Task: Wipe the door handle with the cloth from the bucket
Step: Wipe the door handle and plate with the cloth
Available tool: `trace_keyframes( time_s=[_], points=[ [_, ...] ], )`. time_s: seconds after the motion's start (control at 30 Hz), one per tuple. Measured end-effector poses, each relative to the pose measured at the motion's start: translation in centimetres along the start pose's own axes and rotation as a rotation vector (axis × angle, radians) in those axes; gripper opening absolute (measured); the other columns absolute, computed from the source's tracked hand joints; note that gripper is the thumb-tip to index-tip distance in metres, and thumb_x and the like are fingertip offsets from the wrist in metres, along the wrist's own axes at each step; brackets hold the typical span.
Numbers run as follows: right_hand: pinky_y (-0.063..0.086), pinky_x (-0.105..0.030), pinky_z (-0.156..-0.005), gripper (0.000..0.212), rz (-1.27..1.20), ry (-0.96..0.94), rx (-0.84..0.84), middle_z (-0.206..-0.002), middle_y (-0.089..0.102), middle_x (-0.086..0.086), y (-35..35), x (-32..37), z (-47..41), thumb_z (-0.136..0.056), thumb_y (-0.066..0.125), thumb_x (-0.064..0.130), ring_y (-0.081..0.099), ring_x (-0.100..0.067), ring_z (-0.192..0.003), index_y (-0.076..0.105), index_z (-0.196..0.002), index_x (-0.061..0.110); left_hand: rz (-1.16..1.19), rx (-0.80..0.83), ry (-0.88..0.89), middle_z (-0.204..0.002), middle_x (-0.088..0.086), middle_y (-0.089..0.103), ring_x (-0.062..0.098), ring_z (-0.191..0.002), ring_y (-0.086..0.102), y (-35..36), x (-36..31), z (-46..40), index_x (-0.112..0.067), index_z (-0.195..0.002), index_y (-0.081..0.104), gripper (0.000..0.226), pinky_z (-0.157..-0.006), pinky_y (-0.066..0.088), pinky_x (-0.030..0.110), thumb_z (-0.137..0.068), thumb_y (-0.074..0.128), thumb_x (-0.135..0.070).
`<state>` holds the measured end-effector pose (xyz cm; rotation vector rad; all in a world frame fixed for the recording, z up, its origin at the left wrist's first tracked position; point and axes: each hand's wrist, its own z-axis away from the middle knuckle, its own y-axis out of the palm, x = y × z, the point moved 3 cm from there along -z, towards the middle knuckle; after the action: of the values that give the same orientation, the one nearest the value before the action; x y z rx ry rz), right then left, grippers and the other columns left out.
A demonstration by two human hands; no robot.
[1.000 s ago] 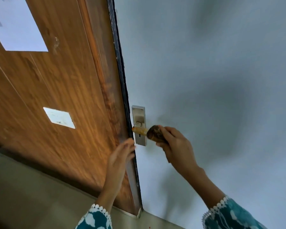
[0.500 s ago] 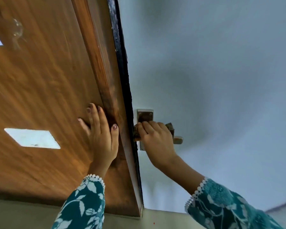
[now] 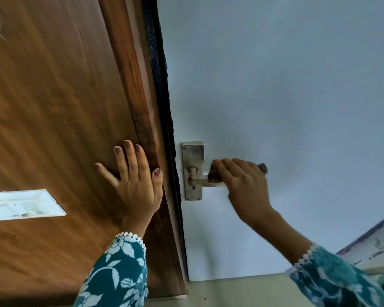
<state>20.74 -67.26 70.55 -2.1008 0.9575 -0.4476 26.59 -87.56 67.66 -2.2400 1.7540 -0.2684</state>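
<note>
Right hand (image 3: 244, 182) closed round cloth (image 3: 215, 173) on door handle (image 3: 200, 180), lever axis running away from backplate (image 3: 192, 160); left hand (image 3: 135, 180) flat, open, on brown panel (image 3: 53, 120) beyond backplate.

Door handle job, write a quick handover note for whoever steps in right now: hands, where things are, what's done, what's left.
Left hand: open, flat against the wooden surface beside the dark door edge.
Right hand: closed around the cloth, pressing it on the lever of the door handle.
Handle sits on a metal backplate on the pale blue door face. Bucket is not in view.
Done: cloth fetched, wiping of the lever under way.
Left: finish the lever; the neck and backplate look uncovered by the cloth, so probably wipe them too.
</note>
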Motion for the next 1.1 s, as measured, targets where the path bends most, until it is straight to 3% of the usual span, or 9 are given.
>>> trace_keyframes(
  time_s=[0.2, 0.33, 0.47, 0.6, 0.83, 0.93, 1.1],
  points=[
    [0.053, -0.034, -0.075, 0.038, 0.016, -0.108, 0.029, -0.100, 0.073, -0.010, 1.4, 5.8, -1.6, -0.082, 0.041, 0.008, 0.068, -0.026, -0.091, 0.071, -0.106, 0.005, 0.030, 0.003, 0.000, -0.161, -0.005, -0.007, 0.017, -0.148, -0.004, -0.1, 0.1, 0.0, -0.016, -0.151, 0.004, 0.057, -0.113, -0.009, 0.057, -0.100, 0.021, -0.035],
    [0.053, -0.034, -0.077, 0.047, 0.021, -0.093, 0.007, -0.102, 0.073, -0.009, 0.9, 3.8, -0.8, -0.079, 0.033, 0.003, 0.069, -0.026, -0.092, 0.071, -0.108, 0.005, 0.043, 0.004, 0.014, -0.159, 0.001, 0.004, 0.016, -0.148, -0.004, -0.2, 0.1, 0.0, -0.015, -0.151, 0.005, 0.057, -0.112, -0.008, 0.057, -0.101, 0.023, -0.034],
    [0.052, -0.034, -0.074, 0.055, 0.053, -0.036, 0.001, -0.101, 0.073, -0.009, 0.0, -0.3, 0.6, -0.072, 0.031, -0.002, 0.069, -0.028, -0.090, 0.070, -0.109, 0.005, 0.028, 0.018, 0.002, -0.153, 0.005, 0.019, 0.016, -0.148, -0.004, -0.1, 0.2, 0.0, -0.008, -0.149, 0.018, 0.055, -0.112, -0.006, 0.058, -0.100, 0.022, -0.034],
    [0.052, -0.035, -0.075, 0.059, 0.065, 0.023, 0.003, -0.103, 0.073, -0.009, -0.6, -2.4, 1.6, -0.069, 0.029, -0.002, 0.068, -0.030, -0.091, 0.069, -0.111, 0.004, 0.029, 0.010, 0.024, -0.151, 0.007, 0.023, 0.018, -0.148, -0.002, -0.1, 0.2, 0.1, -0.014, -0.151, 0.007, 0.057, -0.113, -0.008, 0.057, -0.100, 0.023, -0.033],
    [0.053, -0.034, -0.077, 0.043, 0.003, -0.068, -0.044, -0.103, 0.073, -0.009, 1.2, 4.4, -0.4, -0.078, 0.040, 0.004, 0.069, -0.026, -0.092, 0.070, -0.109, 0.006, 0.025, 0.013, 0.025, -0.161, -0.006, -0.010, 0.017, -0.148, -0.004, -0.1, 0.2, 0.1, -0.016, -0.151, 0.002, 0.058, -0.113, -0.011, 0.056, -0.100, 0.022, -0.034],
    [0.053, -0.035, -0.079, 0.047, -0.007, -0.080, -0.058, -0.105, 0.073, -0.009, 1.2, 4.1, -0.2, -0.078, 0.036, 0.004, 0.068, -0.026, -0.095, 0.070, -0.110, 0.006, 0.045, 0.024, 0.025, -0.159, 0.002, 0.001, 0.018, -0.148, -0.004, -0.3, 0.3, 0.1, -0.014, -0.151, 0.004, 0.058, -0.111, -0.004, 0.062, -0.100, 0.024, -0.033],
    [0.050, -0.034, -0.077, 0.059, -0.010, 0.078, -0.107, -0.105, 0.073, -0.006, 0.8, -2.1, 1.8, -0.067, 0.034, -0.005, 0.067, -0.027, -0.094, 0.069, -0.113, 0.008, 0.053, 0.027, 0.031, -0.153, 0.008, 0.020, 0.020, -0.148, -0.002, -0.2, 0.3, 0.2, -0.010, -0.150, 0.007, 0.058, -0.105, 0.005, 0.069, -0.100, 0.027, -0.031]
  ],
)
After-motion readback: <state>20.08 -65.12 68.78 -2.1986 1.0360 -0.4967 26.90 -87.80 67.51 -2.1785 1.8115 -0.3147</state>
